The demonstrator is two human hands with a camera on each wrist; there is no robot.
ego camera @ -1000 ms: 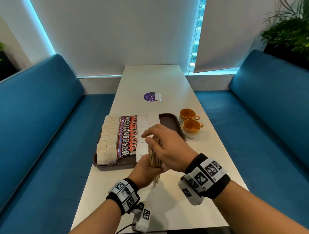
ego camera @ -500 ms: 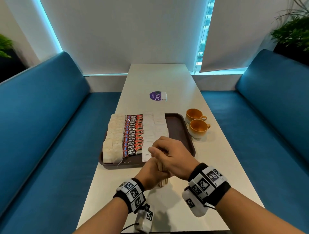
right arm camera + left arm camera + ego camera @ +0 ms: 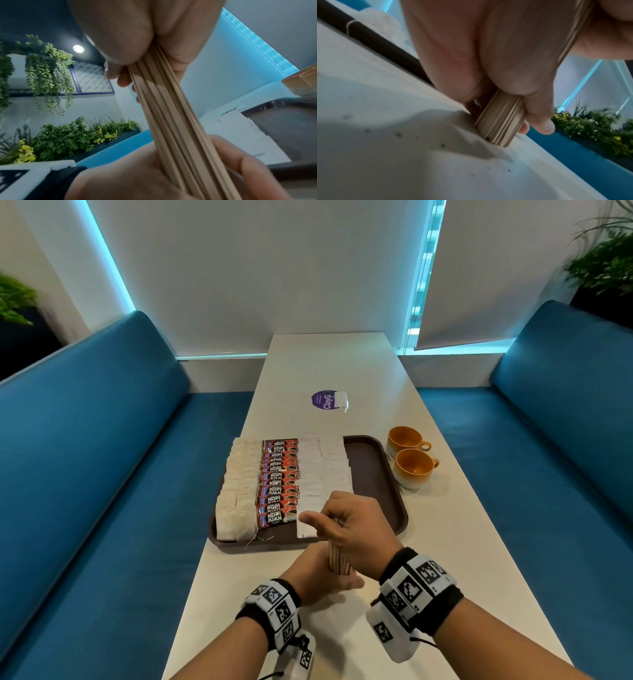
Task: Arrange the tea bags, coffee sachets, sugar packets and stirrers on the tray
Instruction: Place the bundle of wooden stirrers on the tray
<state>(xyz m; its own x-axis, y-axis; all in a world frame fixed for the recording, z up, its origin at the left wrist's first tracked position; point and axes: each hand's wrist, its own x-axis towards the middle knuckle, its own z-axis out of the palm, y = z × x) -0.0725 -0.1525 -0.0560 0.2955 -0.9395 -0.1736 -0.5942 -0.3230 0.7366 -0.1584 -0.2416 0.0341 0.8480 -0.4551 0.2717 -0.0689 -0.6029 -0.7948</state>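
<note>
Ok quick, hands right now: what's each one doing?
Left hand: closed around the lower part of the bundle of wooden stirrers, ends standing on the table.
Right hand: closed around the top of the same bundle.

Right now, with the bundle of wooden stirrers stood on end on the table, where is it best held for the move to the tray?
Grip the bundle of flat wooden stirrers around its middle, from the side. It stands nearly upright, lower ends on the white table, so a wrap there likely keeps the sticks together. The left hand wraps low and the right hand grips the top; the brown tray's bare right strip lies just ahead.
</note>
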